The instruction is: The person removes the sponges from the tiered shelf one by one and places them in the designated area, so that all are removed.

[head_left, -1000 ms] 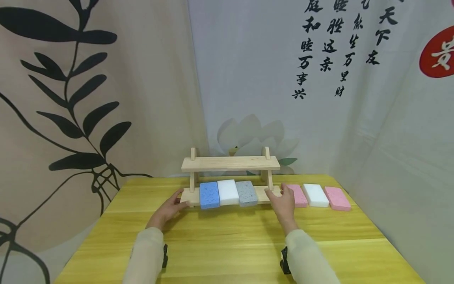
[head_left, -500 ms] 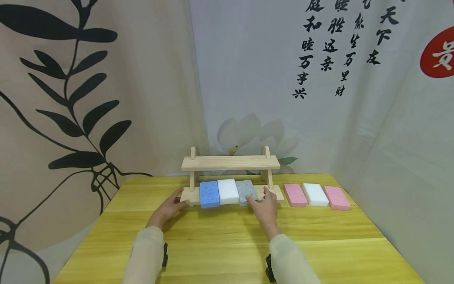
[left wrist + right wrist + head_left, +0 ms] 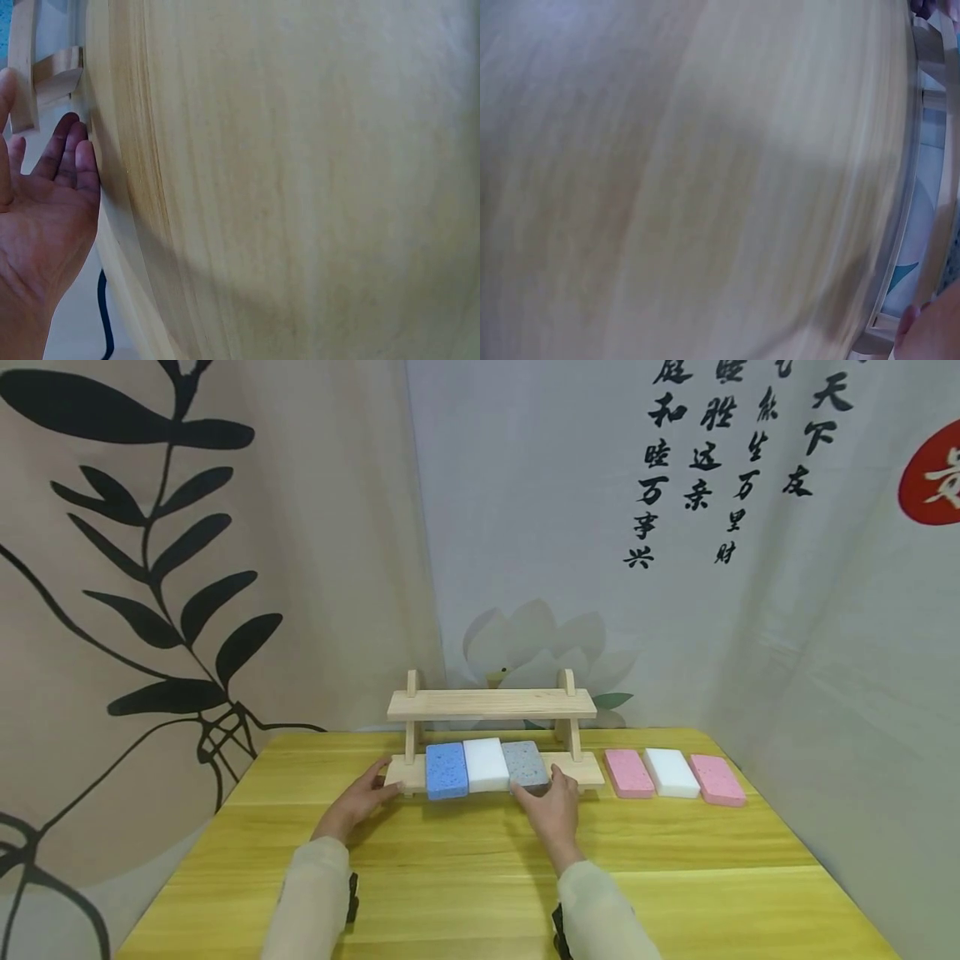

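With my left hand flat and released against the rack end, my right hand should clamp the grey sponge squarely (fingers apparently around its front edge).

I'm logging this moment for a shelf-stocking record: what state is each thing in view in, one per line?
left hand: fingers straight, resting against the left end of the lower shelf.
right hand: at the grey sponge's front edge; grip unclear.
wooden rack: upright, top shelf bare.
blue sponge, white sponge, grey sponge: flat, side by side on the lower shelf.
two pink sponges and a second white sponge: flat on the table, right of the rack.
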Action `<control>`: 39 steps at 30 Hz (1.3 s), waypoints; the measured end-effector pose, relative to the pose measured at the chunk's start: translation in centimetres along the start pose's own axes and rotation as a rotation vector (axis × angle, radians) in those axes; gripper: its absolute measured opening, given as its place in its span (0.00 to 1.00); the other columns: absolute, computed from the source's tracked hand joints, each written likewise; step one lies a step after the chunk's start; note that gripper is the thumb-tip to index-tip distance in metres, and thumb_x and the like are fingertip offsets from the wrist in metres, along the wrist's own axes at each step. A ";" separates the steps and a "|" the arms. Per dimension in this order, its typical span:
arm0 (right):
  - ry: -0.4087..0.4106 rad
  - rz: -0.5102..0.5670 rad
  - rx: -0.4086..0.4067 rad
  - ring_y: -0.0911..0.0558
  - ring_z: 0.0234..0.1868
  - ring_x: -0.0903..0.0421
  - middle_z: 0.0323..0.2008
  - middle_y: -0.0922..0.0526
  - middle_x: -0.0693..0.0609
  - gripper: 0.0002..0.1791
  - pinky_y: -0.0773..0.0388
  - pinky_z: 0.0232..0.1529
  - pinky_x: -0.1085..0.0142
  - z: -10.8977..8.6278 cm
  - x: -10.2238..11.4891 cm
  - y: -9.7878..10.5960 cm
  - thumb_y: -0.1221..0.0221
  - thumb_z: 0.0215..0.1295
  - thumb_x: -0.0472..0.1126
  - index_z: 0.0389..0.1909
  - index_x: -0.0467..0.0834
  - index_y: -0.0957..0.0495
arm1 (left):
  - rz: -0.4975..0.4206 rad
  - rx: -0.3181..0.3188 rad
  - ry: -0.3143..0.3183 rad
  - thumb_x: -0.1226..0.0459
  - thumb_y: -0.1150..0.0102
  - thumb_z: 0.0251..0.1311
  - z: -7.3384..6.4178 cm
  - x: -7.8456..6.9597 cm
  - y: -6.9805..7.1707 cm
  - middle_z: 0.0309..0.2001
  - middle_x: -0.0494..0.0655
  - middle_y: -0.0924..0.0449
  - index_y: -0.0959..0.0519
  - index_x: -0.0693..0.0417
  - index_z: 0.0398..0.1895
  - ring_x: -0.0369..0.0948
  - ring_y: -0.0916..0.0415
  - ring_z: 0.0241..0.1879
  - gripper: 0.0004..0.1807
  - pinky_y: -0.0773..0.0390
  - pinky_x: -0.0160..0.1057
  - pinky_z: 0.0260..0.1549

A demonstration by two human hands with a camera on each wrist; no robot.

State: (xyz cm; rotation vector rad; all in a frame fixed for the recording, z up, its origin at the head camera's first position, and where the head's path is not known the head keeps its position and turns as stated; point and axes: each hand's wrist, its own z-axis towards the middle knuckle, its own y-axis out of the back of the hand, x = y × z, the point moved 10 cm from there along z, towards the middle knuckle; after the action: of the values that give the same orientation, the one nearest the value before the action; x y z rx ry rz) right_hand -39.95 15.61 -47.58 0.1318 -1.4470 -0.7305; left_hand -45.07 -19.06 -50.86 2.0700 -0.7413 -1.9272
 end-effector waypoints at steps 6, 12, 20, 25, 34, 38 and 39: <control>-0.001 0.011 -0.002 0.34 0.63 0.37 0.63 0.36 0.32 0.52 0.35 0.64 0.44 -0.1 0.0 -0.2 0.28 0.52 0.55 0.71 0.33 0.40 | -0.007 0.007 -0.010 0.49 0.46 0.71 0.2 -0.1 -0.1 0.66 0.69 0.36 0.56 0.51 0.80 0.63 0.35 0.64 0.43 0.38 0.65 0.62; -0.013 -0.001 -0.007 0.33 0.62 0.37 0.63 0.36 0.32 0.52 0.34 0.63 0.45 -0.2 0.0 -0.4 0.27 0.52 0.55 0.71 0.32 0.39 | -0.024 -0.001 0.004 0.49 0.45 0.70 0.6 0.3 -0.1 0.68 0.68 0.37 0.55 0.50 0.80 0.63 0.37 0.66 0.44 0.40 0.65 0.63; -0.011 -0.008 -0.016 0.31 0.60 0.37 0.62 0.34 0.32 0.49 0.34 0.62 0.45 0.0 0.1 -0.5 0.26 0.53 0.53 0.68 0.30 0.36 | -0.006 -0.013 0.010 0.48 0.45 0.70 0.4 0.1 -0.2 0.68 0.68 0.37 0.54 0.49 0.80 0.63 0.36 0.65 0.43 0.37 0.65 0.61; -0.006 -0.013 -0.025 0.31 0.59 0.37 0.61 0.34 0.32 0.47 0.33 0.61 0.45 0.1 0.2 -0.6 0.26 0.52 0.51 0.66 0.30 0.35 | -0.011 -0.021 0.021 0.49 0.44 0.70 0.4 0.3 0.0 0.67 0.67 0.36 0.54 0.48 0.80 0.62 0.35 0.65 0.43 0.37 0.65 0.61; -0.003 -0.045 -0.025 0.30 0.57 0.39 0.58 0.32 0.33 0.46 0.32 0.60 0.46 0.3 0.0 -0.4 0.27 0.52 0.51 0.66 0.30 0.34 | -0.017 -0.021 0.018 0.49 0.44 0.70 0.5 0.5 0.1 0.69 0.68 0.38 0.54 0.48 0.80 0.62 0.36 0.66 0.43 0.38 0.65 0.62; 0.005 -0.062 -0.023 0.29 0.56 0.39 0.57 0.31 0.34 0.46 0.31 0.58 0.46 0.5 -0.3 -0.1 0.28 0.52 0.52 0.65 0.30 0.34 | -0.021 -0.018 0.017 0.49 0.44 0.70 0.5 0.5 0.0 0.69 0.68 0.38 0.53 0.48 0.80 0.62 0.36 0.65 0.43 0.37 0.65 0.61; 0.012 -0.065 -0.022 0.28 0.55 0.39 0.56 0.30 0.34 0.46 0.31 0.57 0.46 0.6 -0.3 0.0 0.28 0.53 0.52 0.65 0.30 0.34 | -0.017 -0.017 0.016 0.49 0.44 0.70 0.5 0.6 0.0 0.69 0.69 0.38 0.53 0.48 0.80 0.62 0.36 0.65 0.43 0.36 0.65 0.60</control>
State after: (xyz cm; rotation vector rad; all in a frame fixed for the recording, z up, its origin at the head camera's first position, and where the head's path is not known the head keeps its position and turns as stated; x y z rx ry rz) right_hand -40.45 15.96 -47.76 0.1664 -1.4284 -0.7975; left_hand -45.59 -19.26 -51.41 2.0860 -0.7042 -1.9161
